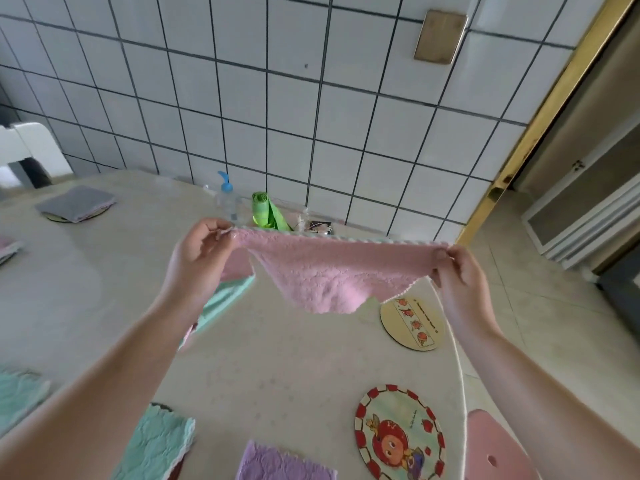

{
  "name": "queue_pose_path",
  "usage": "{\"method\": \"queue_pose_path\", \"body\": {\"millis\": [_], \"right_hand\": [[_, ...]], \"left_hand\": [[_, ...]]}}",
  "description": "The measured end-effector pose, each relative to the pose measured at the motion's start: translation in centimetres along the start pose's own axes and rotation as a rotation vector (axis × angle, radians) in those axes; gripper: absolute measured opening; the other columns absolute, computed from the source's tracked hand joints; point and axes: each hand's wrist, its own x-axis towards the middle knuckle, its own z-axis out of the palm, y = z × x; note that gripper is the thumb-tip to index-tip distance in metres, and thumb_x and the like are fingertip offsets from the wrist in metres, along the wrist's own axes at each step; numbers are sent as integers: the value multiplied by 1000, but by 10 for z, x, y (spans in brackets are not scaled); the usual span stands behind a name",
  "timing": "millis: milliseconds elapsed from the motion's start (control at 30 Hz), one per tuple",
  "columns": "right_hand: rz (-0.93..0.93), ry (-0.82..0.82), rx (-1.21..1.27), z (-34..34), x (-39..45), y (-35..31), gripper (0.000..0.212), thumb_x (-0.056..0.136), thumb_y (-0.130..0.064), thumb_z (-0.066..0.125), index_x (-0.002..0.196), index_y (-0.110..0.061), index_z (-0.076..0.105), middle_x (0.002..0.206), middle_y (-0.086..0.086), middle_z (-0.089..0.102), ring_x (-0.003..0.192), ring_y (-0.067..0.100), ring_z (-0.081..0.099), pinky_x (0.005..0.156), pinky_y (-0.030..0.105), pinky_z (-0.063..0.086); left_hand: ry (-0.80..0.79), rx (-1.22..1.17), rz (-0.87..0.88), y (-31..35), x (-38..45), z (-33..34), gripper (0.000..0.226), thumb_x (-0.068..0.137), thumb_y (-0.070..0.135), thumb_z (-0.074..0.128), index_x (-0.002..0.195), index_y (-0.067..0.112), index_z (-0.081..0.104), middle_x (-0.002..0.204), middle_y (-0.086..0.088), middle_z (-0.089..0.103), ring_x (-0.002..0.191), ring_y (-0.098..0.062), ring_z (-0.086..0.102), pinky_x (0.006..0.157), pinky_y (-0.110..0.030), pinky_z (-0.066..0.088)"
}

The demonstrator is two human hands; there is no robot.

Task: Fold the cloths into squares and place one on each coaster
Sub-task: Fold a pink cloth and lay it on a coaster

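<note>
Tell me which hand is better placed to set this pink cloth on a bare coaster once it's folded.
Right, probably. The right hand pinches the pink cloth almost above the peach-print coaster, and the doll-print coaster is also uncovered on that side. The left hand is farther off.

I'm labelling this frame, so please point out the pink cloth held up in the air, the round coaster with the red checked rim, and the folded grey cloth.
pink fluffy cloth (322, 271), head view, sagging middle
round red-rimmed cartoon coaster (398, 433), head view, printed centre
folded grey cloth (76, 202), head view, top face
</note>
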Motion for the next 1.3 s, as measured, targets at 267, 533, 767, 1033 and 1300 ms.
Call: {"method": "queue_pose_path", "body": {"millis": [267, 533, 767, 1033, 1300], "right_hand": [[269, -194, -294, 6, -104, 115, 16, 98, -27, 39, 87, -28, 52, 79, -5, 59, 69, 13, 58, 61, 27, 49], [463, -308, -415, 5, -152, 162, 18, 97, -26, 41, 84, -25, 53, 61, 6, 60, 54, 26, 60, 50, 33, 44], [473, -250, -370, 20, -119, 171, 9, 96, -28, 44, 95, -24, 53, 77, -3, 61, 68, 17, 60, 58, 29, 45], [533, -209, -359, 41, -87, 188, 5, 96, -26, 44, 95, -27, 49, 81, -8, 60, 71, 11, 59, 59, 26, 47], [564, -186, -438, 49, -78, 205, 11, 97, -27, 44, 106, -24, 49, 87, -9, 58, 75, 8, 58, 57, 24, 44]], "left_hand": [[-282, 512, -40, -112, -91, -23, 14, 88, 25, 52, 86, 39, 50, 77, 11, 59, 66, -10, 55, 64, -27, 43], [-369, 685, -245, -151, -134, -22, 30, 88, 13, 58, 79, 40, 49, 78, 8, 65, 74, -9, 61, 69, -32, 47], [-241, 564, -340, -174, -92, 5, 15, 87, 14, 61, 79, 27, 58, 78, 6, 67, 76, -13, 62, 69, -25, 44], [-260, 605, -349, -201, -56, 25, 15, 83, 11, 65, 79, 24, 59, 74, 6, 63, 72, -14, 57, 64, -15, 39], [-287, 684, -351, -205, -51, 31, 9, 84, 18, 64, 83, 26, 59, 77, 10, 63, 73, -11, 57, 66, -26, 38]]}}
